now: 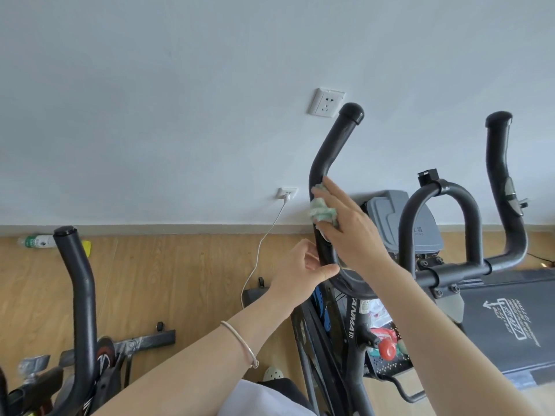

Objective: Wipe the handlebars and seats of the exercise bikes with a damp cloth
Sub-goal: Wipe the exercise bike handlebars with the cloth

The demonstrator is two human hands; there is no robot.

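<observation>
Handlebar (pixel 327 145) against white wall (pixel 180 85), wood floor (pixel 180 280) below: right fingers (pixel 330 193) press cloth (pixel 322 213), left fingers (pixel 309 250) grip bar.

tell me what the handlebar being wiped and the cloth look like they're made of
The handlebar: matte black, slightly scuffed, probably a foam or rubber grip over a metal tube; its end cap shines like hard plastic. The cloth: pale green, soft crumpled folds, so textile; weave too small to tell.
</observation>
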